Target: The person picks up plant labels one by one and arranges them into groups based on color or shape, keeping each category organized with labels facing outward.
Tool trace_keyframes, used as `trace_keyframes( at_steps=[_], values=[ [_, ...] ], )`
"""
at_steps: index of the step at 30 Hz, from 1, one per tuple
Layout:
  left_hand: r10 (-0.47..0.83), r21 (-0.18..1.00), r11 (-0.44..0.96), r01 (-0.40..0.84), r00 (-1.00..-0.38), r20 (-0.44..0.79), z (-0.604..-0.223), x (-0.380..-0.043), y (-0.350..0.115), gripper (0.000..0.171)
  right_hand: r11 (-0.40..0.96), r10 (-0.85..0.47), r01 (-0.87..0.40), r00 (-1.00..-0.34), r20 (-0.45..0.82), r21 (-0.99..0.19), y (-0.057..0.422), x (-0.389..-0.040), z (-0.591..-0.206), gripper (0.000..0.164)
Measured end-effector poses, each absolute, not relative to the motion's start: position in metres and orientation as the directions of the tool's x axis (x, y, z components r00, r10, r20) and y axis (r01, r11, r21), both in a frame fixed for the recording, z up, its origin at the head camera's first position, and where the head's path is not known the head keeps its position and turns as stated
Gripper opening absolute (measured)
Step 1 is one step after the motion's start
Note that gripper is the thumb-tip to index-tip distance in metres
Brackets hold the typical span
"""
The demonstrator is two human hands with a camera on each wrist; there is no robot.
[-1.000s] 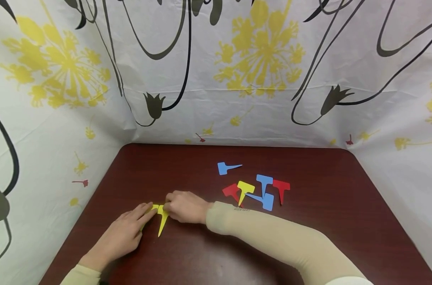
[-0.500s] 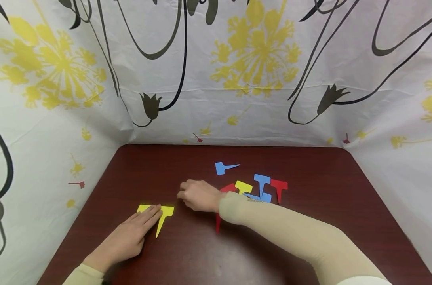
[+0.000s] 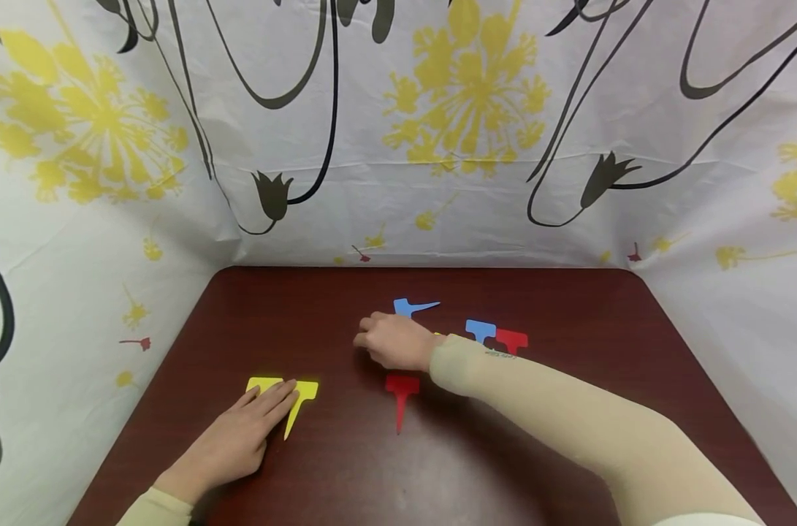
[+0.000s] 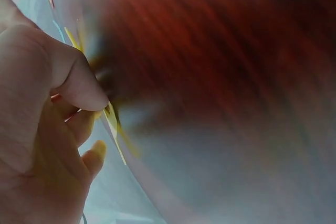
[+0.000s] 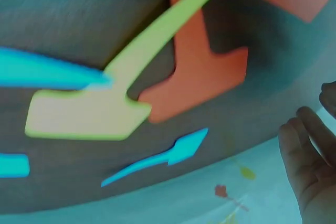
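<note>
White cloth (image 3: 372,139) with printed flowers hangs behind a dark reddish-brown counter (image 3: 306,314). Left hand (image 3: 237,438) rests fingers extended over a yellow T-shaped plant tag (image 3: 260,383) and a second yellow tag (image 3: 307,390), its grip flat, not curled around either. Right hand (image 3: 394,342) is above the counter, between a lone red tag (image 3: 402,385) nearer the person and a far blue tag (image 3: 403,307); its grip is loosely bent, with nothing visible in it. Farther right, another blue tag (image 3: 480,329) lies just beside another red tag (image 3: 511,338). Right-wrist view: a third yellow tag (image 5: 84,114) overlaps a third red tag (image 5: 194,72).
</note>
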State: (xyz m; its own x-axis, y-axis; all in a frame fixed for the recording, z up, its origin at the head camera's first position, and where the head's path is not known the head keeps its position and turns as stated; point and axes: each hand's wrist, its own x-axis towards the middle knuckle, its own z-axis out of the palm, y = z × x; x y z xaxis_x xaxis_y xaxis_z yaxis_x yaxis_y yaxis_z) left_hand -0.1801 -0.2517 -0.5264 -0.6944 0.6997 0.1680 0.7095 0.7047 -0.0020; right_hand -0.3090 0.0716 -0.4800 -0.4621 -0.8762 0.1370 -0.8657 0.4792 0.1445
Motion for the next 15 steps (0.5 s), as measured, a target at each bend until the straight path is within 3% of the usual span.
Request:
trace_keyframes(
  at_steps=[9,15],
  values=[
    [0.69,0.016,0.714,0.7,-0.707,0.154,-0.528,-0.18,-0.252,0.066,0.503,-0.864,-0.855,-0.501,0.043,0.125,0.099,-0.32,-0.455,0.025],
    [0.694,0.013,0.71,0.704,-0.703,0.159,-0.526,-0.181,-0.251,0.063,0.486,-0.87,-0.865,-0.493,-0.027,0.128,0.118,-0.323,-0.443,0.025]
  ],
)
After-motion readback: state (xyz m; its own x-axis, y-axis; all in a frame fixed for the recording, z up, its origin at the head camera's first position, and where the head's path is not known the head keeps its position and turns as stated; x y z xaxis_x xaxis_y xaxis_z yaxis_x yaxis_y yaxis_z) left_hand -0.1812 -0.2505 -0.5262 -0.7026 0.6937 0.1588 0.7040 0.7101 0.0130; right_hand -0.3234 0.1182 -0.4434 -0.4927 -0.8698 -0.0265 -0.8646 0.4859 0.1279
